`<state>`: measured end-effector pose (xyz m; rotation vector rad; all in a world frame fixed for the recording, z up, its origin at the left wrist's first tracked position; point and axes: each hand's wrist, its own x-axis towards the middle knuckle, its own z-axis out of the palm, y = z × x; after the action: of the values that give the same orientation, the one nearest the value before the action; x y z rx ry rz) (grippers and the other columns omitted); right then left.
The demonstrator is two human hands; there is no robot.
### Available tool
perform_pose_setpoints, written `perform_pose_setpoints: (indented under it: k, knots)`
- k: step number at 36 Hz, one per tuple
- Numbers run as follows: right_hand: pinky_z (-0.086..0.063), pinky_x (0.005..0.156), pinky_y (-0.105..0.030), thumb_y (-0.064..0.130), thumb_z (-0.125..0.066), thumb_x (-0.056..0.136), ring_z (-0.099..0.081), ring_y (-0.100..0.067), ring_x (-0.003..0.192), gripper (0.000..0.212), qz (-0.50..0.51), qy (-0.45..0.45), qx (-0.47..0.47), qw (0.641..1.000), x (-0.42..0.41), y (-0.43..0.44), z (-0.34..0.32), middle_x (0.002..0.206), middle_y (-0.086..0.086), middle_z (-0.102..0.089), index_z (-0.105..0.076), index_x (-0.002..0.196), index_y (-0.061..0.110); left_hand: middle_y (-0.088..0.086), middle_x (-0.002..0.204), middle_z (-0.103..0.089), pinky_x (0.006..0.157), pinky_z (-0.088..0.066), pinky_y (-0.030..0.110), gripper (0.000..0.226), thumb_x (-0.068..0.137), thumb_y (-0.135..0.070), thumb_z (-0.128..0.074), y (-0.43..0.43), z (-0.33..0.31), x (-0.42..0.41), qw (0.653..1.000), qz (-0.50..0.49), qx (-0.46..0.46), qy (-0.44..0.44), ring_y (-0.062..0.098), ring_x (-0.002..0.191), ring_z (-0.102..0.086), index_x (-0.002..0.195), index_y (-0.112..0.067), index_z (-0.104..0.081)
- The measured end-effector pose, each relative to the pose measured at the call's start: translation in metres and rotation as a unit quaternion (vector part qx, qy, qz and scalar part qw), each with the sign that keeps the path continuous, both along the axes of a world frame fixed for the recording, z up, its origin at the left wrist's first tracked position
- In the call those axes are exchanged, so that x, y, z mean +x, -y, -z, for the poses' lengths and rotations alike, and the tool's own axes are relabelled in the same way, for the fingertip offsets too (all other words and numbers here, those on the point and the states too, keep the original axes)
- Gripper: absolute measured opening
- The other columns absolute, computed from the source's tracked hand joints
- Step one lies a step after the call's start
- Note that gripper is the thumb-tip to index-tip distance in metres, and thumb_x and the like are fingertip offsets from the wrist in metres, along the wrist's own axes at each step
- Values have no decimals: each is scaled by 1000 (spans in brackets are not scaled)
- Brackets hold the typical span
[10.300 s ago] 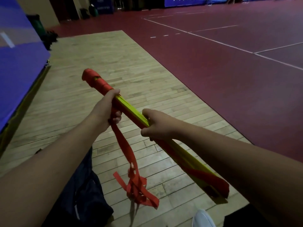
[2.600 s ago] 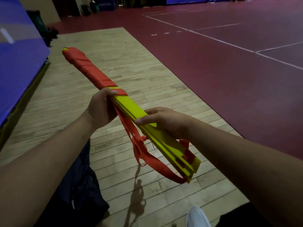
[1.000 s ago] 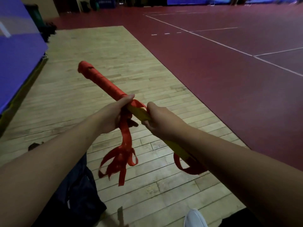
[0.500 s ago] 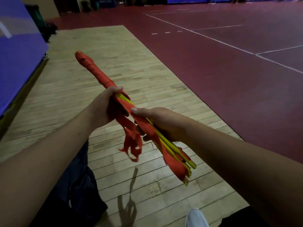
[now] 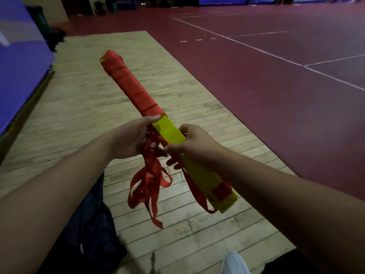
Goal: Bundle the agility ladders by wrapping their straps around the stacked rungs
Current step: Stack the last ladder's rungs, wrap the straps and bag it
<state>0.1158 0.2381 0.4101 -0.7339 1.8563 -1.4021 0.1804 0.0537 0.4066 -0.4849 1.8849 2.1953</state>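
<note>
Both my bare forearms reach forward and converge, my left hand (image 5: 130,139) gripping the rungs (image 5: 169,131) from the left with its thumb laid straight along the top, my right hand (image 5: 195,145) just beside it, curled over them from the right, fingertips tucked underneath.

We catalogue: dark navy fabric trousers (image 5: 92,234), a white rounded shoe toe (image 5: 235,263), bare forearms (image 5: 59,184), bare left hand (image 5: 128,139), bare right hand (image 5: 197,145).

A pale wooden plank floor (image 5: 83,107) fills the lower centre and left, meeting dark red court flooring (image 5: 276,95) with white lines (image 5: 237,41) at right. A white shoe (image 5: 235,264) rests bottom right, dark fabric (image 5: 92,234) bottom left.
</note>
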Motion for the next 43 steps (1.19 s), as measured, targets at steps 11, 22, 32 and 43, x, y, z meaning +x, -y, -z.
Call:
perform_pose_setpoints:
  k: [11,22,32,43]
  knots:
    - [-44,63,-37,12,-62,91,-59,-28,86,34,44,-375,169,911,6,19,17,101,-8,-56,-32,104,21,3,64,-52,43,-41,17,45,91,-55,-59,-18,10,-11,990,-108,-87,5,10,48,-48,93,-10,-61]
    - [-54,61,-25,41,-56,98,-65,-12,63,30,-143,155,35,977,-6,0,-5,83,-5,-66,-58,110,14,11,85,-57,67,-46,34,49,62,-47,-85,16,7,8,992,4,-3,-127,28,79,-53,91,-12,-70]
    - [-50,57,-23,33,-73,90,-64,-14,62,24,-53,-10,-20,998,-10,-2,-5,72,-4,-68,-74,96,10,12,77,-68,72,-61,38,73,47,-62,-92,22,9,16,996,69,-7,-49,27,75,-72,96,-11,-76]
    - [-62,74,-37,23,-73,90,-75,-28,83,28,65,76,-99,990,-22,-5,-2,95,-18,-74,-70,107,0,13,89,-76,78,-54,39,20,101,-21,-52,-1,24,12,986,5,-166,26,21,77,-72,113,-9,-63]
